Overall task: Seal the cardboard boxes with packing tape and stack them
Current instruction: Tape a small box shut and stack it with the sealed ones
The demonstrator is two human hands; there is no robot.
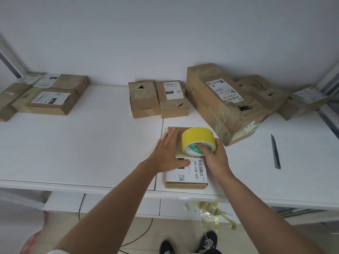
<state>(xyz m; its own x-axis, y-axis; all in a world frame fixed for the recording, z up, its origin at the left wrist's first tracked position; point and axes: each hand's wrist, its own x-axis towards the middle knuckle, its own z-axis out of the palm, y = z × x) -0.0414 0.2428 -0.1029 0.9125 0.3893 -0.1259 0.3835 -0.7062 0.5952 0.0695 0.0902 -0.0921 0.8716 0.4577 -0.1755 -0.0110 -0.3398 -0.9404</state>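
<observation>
Down by the floor are two dark shoes [207,243], and bits of crumpled yellow tape [216,212] hang under the edge of the white table [82,143].

On the near part of the table lies a small flat box [187,178] with a white label [192,170] on top. The left hand [169,154] lies flat on the box with its fingers straight and spread, pressing down. The right hand [215,154] holds a roll of yellow tape [198,141]. Its fingers are curled into the hole of the roll, and the roll stands on its edge on top of the box.

To the right, a dark knife [275,152] lies on the table, well apart from the hands.

Farther back, two small boxes [158,99] sit side by side in the middle. Just to their right is a big torn box [220,103], and more crushed boxes [286,97] lie behind it. Far to the left sits a stack of boxes [49,94] with labels, near the white wall [165,33].
</observation>
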